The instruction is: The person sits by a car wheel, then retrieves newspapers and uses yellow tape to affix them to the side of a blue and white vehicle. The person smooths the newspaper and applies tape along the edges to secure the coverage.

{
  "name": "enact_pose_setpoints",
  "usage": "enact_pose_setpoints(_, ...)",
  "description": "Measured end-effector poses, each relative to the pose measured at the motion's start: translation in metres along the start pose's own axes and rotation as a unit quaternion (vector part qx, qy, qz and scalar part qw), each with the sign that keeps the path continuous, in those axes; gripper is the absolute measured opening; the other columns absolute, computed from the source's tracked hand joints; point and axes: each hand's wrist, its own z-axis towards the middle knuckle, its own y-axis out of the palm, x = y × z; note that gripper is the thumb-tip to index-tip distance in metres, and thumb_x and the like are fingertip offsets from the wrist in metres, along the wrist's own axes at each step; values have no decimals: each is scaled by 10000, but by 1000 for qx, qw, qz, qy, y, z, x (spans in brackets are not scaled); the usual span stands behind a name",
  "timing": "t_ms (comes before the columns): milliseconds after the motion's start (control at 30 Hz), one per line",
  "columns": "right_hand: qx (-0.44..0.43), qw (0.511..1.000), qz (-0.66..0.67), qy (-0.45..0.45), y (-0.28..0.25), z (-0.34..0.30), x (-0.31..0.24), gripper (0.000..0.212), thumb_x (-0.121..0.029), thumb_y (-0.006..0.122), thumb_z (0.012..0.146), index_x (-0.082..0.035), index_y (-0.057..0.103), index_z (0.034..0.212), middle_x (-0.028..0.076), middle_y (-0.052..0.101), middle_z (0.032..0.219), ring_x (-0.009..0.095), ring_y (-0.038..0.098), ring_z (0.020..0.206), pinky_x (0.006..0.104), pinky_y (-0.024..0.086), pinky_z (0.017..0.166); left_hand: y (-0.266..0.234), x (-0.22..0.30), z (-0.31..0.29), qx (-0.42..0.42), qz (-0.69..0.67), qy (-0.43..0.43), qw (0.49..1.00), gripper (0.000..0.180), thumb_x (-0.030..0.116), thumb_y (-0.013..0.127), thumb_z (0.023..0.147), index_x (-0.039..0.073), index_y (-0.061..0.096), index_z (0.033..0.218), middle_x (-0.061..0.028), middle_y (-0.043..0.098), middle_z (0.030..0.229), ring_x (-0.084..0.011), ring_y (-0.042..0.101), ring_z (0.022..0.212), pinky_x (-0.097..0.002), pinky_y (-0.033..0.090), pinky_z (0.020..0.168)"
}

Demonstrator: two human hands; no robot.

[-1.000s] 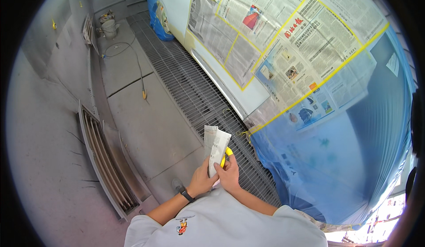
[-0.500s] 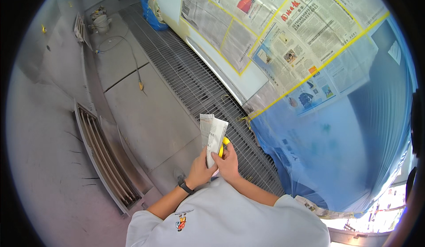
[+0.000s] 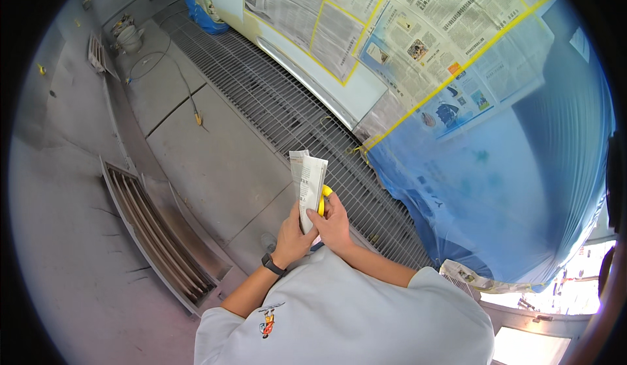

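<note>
A folded piece of newspaper (image 3: 312,185) stands upright between my hands in front of my body. My left hand (image 3: 291,237) is closed round its lower left side. My right hand (image 3: 335,225) pinches its lower right side with the thumb across the front. Behind the paper, the right fingers also curl round a bright yellow ring-shaped thing (image 3: 326,190) that looks like a roll of masking tape. The paper and fingers hide much of it.
Ahead and right is a car body (image 3: 366,97) masked with newspaper sheets (image 3: 444,32), yellow tape lines and blue plastic film (image 3: 483,195). A floor grating (image 3: 261,84) runs beside it. Leftward are a louvred wall vent (image 3: 153,231), a hose (image 3: 189,94) and a bucket (image 3: 129,39).
My view has shifted, so the car and floor sit a little further left and higher in the picture. Both hands keep the same hold on the folded newspaper and yellow roll.
</note>
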Motion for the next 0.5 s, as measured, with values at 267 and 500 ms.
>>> enact_pose_setpoints(267, 4, 1000, -19, 5, 1, 5, -1, 519, -2, 662, 939, 8, 438, 1407, 155, 715, 1154, 188, 706, 1021, 327, 585, 849, 1, -1, 5, 8, -7, 7, 1000, 645, 173, 720, 892, 12, 438, 1449, -229, 706, 1154, -389, 713, 1021, -435, 556, 852)
enact_pose_setpoints(500, -18, 1000, -20, 4, 2, 20, -1, 493, -25, 662, 951, 13, 437, 1388, 158, 702, 1165, 187, 691, 1030, 332, 579, 846, -3, 4, 14, 28, -30, 14, 999, 634, 175, 725, 887, 13, 454, 1437, -227, 709, 1148, -386, 716, 1027, -415, 556, 853)
